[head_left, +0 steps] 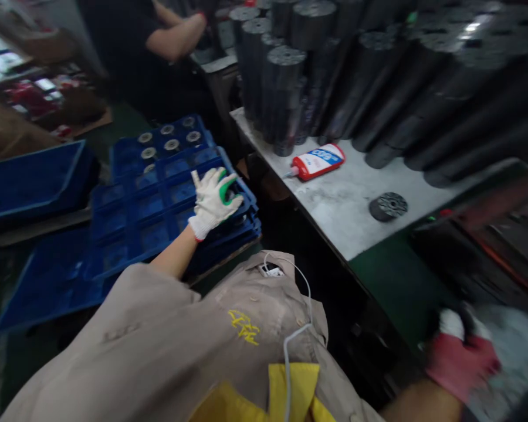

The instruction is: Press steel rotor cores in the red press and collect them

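Observation:
My left hand (213, 199), in a white glove with green on the fingers, reaches over the right side of a blue compartment tray (152, 205). Its fingers curl round a dark part, mostly hidden under the glove. At the lower right is my right hand (462, 351), in a red and white glove, blurred by motion beside a grey surface. Something dark shows between its fingers, too smeared to make out. Round metal parts (171, 145) stand in the tray's far compartments. A single dark slotted cylinder (388, 207) sits on the light worktop (338, 217).
A red bottle (319, 162) with a white and blue label lies on the worktop. Tall stacks of dark cylinders (286, 99) stand behind it. Another blue tray (30, 176) is at the left. A person in dark clothing (136, 58) is beyond the trays.

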Available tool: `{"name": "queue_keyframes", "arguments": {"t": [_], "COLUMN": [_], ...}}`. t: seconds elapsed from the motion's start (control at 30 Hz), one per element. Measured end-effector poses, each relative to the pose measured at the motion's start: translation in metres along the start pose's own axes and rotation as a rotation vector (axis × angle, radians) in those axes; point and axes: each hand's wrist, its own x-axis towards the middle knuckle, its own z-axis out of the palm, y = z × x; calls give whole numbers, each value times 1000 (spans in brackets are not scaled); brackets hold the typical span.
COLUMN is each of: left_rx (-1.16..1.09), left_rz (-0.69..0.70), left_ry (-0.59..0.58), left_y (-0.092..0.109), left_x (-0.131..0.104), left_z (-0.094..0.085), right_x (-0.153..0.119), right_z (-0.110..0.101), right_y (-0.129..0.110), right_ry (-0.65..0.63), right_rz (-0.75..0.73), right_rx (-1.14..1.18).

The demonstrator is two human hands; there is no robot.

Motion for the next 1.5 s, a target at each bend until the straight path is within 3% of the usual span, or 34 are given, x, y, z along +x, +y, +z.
{"name": "queue_keyframes", "arguments": {"t": [0.07,0.17,0.27,0.37,0.47,0.57,0.67,0.8,0.9,1.0,1.17,1.27,1.4,1.5], "left_rx": [-78,-388,-681,-793,-723,-535,-518,-657,-776,-772,-665,-696,-720,-725], "left_rz": [64,253,471,654,641,547,498,484,656,846,878,849,741,713], "left_ry": [122,143,-75,-279,-393,-507,-505,-467,-436,-486,-553,-506,-441,-474], "left_y": [21,73,148,231,302,344,351,334,332,348,369,367,362,363], "left_x": [8,28,52,77,98,106,101,83,61,42,28,26,23,21], "left_z": [-3,0,18,52,94,125,136,123,104,95,107,112,112,115], "right_x": [0,7,12,12,12,14,15,15,15,14,8,12,56,110], "right_z": [16,28,31,34,36,38,39,40,40,37,25,4,-28,-34], "right_y": [12,21,23,22,22,24,26,26,24,20,10,-7,-41,-56], "right_ry": [58,140,196,210,211,219,216,213,224,234,198,227,313,275], "right_rz": [182,175,105,52,41,44,32,8,13,36,136,26,-267,-378], "right_rx": [59,135,207,287,344,371,392,399,376,387,488,373,16,-140]}}
